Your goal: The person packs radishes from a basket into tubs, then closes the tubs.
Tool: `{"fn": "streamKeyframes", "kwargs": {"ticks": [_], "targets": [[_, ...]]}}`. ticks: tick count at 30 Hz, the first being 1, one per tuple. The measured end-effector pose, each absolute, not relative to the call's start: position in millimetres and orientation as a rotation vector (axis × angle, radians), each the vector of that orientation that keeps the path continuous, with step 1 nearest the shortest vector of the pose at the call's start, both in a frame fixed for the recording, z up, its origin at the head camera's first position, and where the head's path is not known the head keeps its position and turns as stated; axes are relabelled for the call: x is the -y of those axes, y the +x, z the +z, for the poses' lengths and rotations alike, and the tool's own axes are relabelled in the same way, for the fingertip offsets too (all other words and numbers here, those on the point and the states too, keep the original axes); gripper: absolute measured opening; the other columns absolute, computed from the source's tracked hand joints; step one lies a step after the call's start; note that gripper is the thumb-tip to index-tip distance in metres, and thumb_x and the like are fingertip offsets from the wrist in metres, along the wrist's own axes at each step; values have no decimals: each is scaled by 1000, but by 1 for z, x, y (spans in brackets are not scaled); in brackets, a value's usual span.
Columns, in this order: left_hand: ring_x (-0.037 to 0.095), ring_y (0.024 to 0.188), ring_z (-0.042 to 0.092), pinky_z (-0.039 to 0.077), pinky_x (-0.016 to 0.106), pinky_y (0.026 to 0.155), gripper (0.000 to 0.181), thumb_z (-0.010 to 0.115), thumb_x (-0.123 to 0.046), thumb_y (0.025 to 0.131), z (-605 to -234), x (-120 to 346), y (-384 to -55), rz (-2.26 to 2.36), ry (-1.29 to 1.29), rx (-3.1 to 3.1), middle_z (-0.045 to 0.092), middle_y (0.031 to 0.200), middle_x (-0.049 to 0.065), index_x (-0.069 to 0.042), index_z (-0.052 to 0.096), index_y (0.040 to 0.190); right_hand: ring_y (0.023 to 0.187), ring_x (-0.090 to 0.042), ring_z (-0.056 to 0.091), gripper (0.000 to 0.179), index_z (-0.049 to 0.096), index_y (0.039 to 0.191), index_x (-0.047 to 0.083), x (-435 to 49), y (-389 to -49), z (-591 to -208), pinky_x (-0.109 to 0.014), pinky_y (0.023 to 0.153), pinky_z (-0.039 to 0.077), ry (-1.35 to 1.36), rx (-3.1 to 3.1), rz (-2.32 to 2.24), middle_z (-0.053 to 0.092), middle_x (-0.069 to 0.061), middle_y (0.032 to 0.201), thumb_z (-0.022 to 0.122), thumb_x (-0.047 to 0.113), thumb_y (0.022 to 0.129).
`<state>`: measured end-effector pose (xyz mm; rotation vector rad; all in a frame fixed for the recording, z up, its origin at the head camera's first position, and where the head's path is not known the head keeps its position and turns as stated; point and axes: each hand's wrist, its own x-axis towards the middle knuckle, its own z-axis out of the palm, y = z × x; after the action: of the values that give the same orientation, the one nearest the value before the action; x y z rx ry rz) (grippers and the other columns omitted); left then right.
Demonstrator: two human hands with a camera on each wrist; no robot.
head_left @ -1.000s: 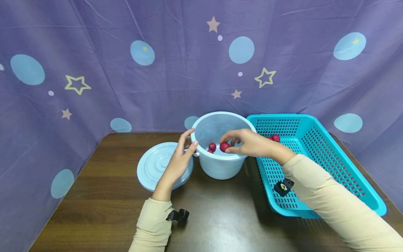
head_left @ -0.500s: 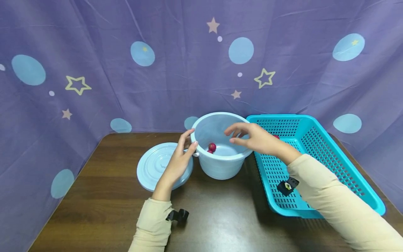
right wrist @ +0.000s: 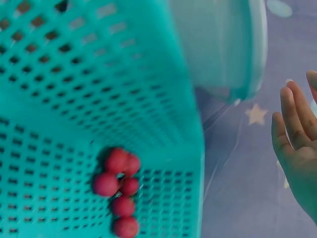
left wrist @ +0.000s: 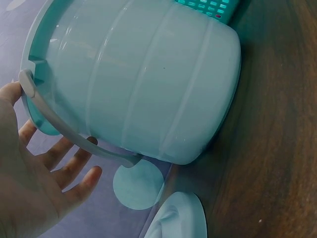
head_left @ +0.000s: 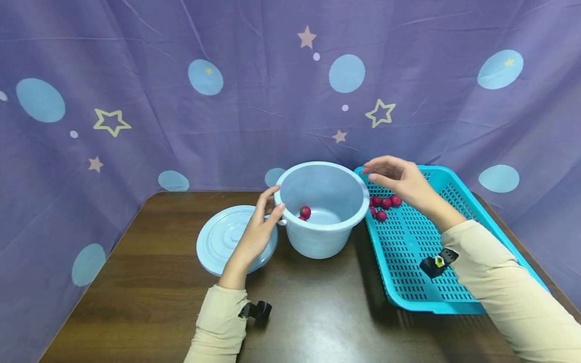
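The left hand (head_left: 257,231) touches the left rim of a light blue bucket (head_left: 317,243) with thumb and forefinger; in the left wrist view its fingers are spread beside the bucket's handle (left wrist: 64,130). Inside the bucket lie small round red radish-like things (head_left: 305,212), at least two visible. The right hand (head_left: 408,185) is over the far end of a turquoise basket (head_left: 408,306), fingers loosely bent, with nothing seen in them. Several more round red things (head_left: 386,203) lie in the basket's far left corner, below and left of that hand; the right wrist view shows them clustered (right wrist: 106,184).
A round light blue lid (head_left: 222,237) lies on the brown wooden table (head_left: 136,282), left of the bucket and partly behind the left arm. The basket stands close to the bucket's right side. A purple curtain (head_left: 254,101) hangs behind the table.
The right hand held a round red thing inside the bucket, then let it go. It has moved up and right, out over the basket. The left hand stays at the rim.
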<state>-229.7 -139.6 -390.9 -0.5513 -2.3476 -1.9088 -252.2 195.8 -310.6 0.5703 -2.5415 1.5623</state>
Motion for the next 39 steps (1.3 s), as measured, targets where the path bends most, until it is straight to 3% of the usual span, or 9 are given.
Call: {"fn": "streamKeyframes", "kwargs": {"ticks": [7, 15, 22, 30, 39], "targets": [[28, 117, 51, 45, 45, 97, 49, 49, -29, 105, -390, 140, -228, -1916, -552, 2354, 47, 138, 19, -25, 32, 151, 105, -16, 61, 36, 63, 128, 9, -214, -261, -331, -32, 89, 49, 481, 2670, 1457, 64, -10, 125, 64, 29, 98], [28, 116, 52, 46, 44, 96, 50, 49, -30, 105, -390, 140, -229, -1907, -559, 2352, 49, 137, 18, -24, 32, 152, 121, -31, 53, 43, 60, 132, 3, -239, -278, -351, -54, 98, 43, 480, 2868, 1336, 60, -17, 132, 66, 27, 97], [27, 116, 51, 45, 44, 96, 50, 49, -30, 105, -390, 141, -229, -1891, -553, 2363, 48, 138, 19, -25, 33, 152, 115, -34, 58, 48, 60, 132, 3, -252, -287, -362, -55, 96, 46, 425, 3002, 1327, 61, -19, 130, 70, 29, 94], [26, 112, 52, 47, 42, 94, 50, 49, -28, 105, -389, 140, -226, -1884, -567, 2358, 50, 134, 23, -21, 32, 152, 112, -37, 60, 34, 64, 124, -2, -256, -296, -382, -54, 94, 48, 473, 3080, 1247, 66, -21, 120, 69, 13, 94], [27, 117, 51, 44, 50, 98, 50, 48, -29, 106, -388, 142, -228, -1890, -558, 2366, 47, 138, 23, -23, 31, 152, 108, -39, 60, 35, 63, 121, -7, -255, -303, -388, -50, 89, 51, 537, 3153, 1165, 65, -26, 115, 72, 8, 90]]}}
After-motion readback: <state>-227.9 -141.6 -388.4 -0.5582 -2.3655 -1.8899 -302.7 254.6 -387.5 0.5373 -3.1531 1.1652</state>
